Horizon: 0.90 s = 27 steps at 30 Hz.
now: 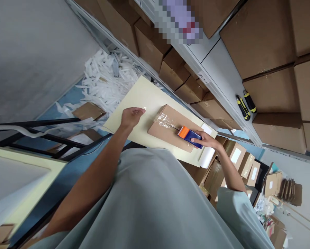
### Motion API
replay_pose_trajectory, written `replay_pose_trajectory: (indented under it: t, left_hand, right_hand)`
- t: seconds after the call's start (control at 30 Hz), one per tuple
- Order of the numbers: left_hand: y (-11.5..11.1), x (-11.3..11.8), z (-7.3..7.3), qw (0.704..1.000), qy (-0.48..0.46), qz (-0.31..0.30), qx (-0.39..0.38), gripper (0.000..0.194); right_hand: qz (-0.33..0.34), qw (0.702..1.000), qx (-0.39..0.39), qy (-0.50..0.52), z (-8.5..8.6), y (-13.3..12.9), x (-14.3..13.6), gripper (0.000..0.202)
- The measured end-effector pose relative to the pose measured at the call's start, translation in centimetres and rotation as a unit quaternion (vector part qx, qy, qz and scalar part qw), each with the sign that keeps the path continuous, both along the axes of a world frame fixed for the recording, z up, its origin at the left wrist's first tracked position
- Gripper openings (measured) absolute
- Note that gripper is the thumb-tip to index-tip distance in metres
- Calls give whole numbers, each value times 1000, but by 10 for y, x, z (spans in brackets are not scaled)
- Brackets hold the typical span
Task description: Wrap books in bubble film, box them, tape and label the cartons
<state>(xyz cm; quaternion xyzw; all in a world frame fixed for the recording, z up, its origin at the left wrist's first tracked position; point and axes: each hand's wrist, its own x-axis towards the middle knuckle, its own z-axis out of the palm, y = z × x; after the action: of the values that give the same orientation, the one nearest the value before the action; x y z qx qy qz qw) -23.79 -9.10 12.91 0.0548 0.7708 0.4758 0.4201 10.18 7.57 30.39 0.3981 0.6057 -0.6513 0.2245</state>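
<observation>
Currently, the right hand (206,140) is gripping a tape dispenser (188,135) over a box (167,128); the left hand (131,117) is pinching narrowly, contents unclear.

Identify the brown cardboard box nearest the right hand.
The brown cardboard box on the pale yellow tabletop, beneath the blue-and-orange handheld tool in the right hand; the other boxes lie off that tabletop.

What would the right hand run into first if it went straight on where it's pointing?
Leading with the tape dispenser it holds, the right hand would probably meet the clear tape on the cardboard box first; depth is hard to judge.
</observation>
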Motion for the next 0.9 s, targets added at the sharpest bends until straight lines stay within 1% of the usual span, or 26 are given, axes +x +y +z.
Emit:
replay_pose_trajectory:
  t: [0.07,0.13,0.2,0.27,0.3,0.33,0.4,0.47,0.57,0.63,0.73,0.83,0.9]
  left_hand:
    - [8,18,-10,999,-33,-12,-1,1]
    - [13,34,-14,998,-49,-31,-20,10]
    - [12,43,-14,997,-39,-34,-50,30]
    - [6,45,-9,997,13,-32,-63,53]
    - [3,45,-4,997,51,-40,-52,56]
    - [0,45,1,994,91,-55,-30,52]
    - [-4,49,14,982,154,-101,30,37]
    - [-5,56,26,972,183,-132,66,31]
    - [-3,68,36,967,210,-125,72,31]
    - [-2,72,38,965,217,-122,77,32]
    - [-1,72,40,962,225,-143,65,30]
    - [0,74,46,958,242,-149,38,27]
    - [1,76,48,957,249,-148,27,26]
  right_hand:
    - [-1,1000,-2,-2,1,0,-1,66]
    - [-4,1000,-6,1,2,0,-2,65]
    - [-7,1000,-10,5,3,-1,-3,63]
    - [-8,1000,-10,7,4,-3,-3,62]
    - [-7,1000,-9,8,4,-3,-3,61]
    - [-6,1000,-8,9,3,-4,-3,60]
    - [-4,1000,-2,13,2,-4,-1,60]
    - [-1,1000,4,16,0,-4,1,61]
    - [11,1000,13,25,-4,-4,4,62]
    - [22,999,20,36,-6,-4,4,62]
    - [22,998,11,58,-7,-4,3,61]
    - [14,998,-20,62,1,1,15,59]
    - [3,999,-32,40,12,6,39,58]
